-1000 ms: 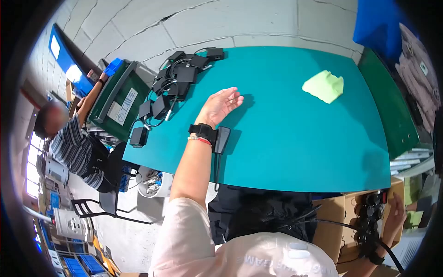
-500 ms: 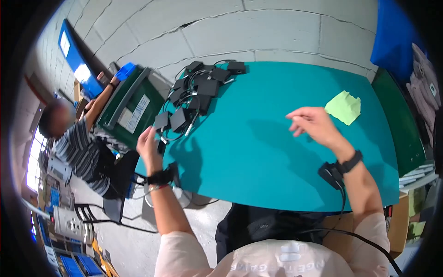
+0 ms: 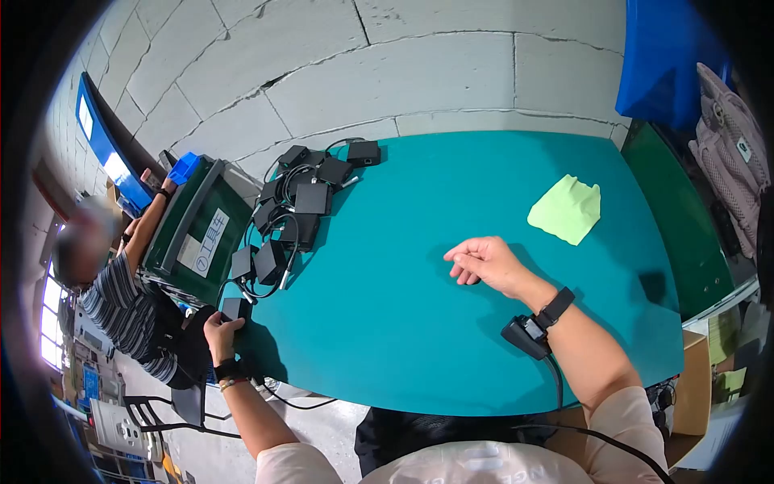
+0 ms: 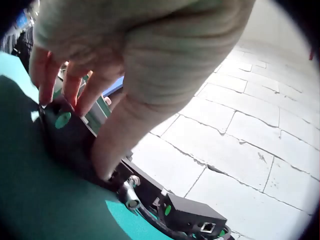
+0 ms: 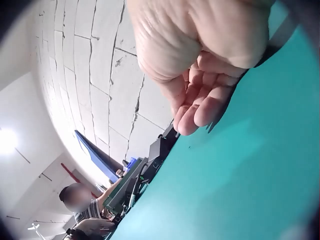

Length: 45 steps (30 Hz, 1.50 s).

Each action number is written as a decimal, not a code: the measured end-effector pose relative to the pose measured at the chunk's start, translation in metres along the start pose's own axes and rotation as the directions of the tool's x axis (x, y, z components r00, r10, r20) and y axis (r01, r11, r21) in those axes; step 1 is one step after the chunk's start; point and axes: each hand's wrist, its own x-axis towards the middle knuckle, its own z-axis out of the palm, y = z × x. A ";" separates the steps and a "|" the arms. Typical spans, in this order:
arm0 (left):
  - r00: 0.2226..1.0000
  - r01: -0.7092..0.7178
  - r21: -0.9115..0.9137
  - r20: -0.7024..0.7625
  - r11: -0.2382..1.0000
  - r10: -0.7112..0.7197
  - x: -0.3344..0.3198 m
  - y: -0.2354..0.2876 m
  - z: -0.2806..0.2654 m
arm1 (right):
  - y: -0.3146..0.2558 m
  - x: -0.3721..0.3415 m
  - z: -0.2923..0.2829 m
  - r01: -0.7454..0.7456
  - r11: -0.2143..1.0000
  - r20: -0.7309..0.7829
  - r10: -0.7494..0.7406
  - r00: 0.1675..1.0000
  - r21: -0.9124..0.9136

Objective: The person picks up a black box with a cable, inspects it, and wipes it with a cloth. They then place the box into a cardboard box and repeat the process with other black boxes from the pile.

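Note:
At the table's left front corner my left hand (image 3: 220, 337) grips a small black box (image 3: 235, 307). The left wrist view has the thumb on one side of this box (image 4: 70, 137) and the fingers over its far edge. Beyond it, a cluster of similar black boxes (image 3: 313, 198) with coiled black cables (image 3: 284, 218) lies along the table's left side. My right hand (image 3: 492, 266) hovers over the middle of the green table (image 3: 387, 323), fingers loosely curled with nothing in them. In the right wrist view that hand (image 5: 200, 45) is also bare.
A light green cloth (image 3: 567, 210) lies at the table's right. Past the left edge stands a dark green bin (image 3: 181, 234) with a white label; a person in a striped shirt (image 3: 125, 302) sits beside it. An open cardboard box (image 3: 692, 387) is below the right front edge.
My left hand has moved left and down to the corner box and taken hold of it. My right hand has come up from the cardboard box to over the table, bringing nothing.

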 end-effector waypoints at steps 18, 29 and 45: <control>0.431 -0.746 -0.508 0.124 0.430 0.894 -0.168 0.257 0.104 | -0.076 -0.025 -0.006 0.191 0.969 0.019 -0.196 0.980 0.155; 0.335 -0.418 -0.736 0.421 0.533 0.843 -0.168 0.288 0.171 | -0.109 -0.047 -0.027 0.444 0.876 -0.213 -0.478 0.852 -0.186; 0.279 -0.200 -0.756 0.566 0.623 0.776 -0.159 0.283 0.162 | -0.096 -0.042 -0.019 0.427 0.881 -0.218 -0.466 0.857 -0.202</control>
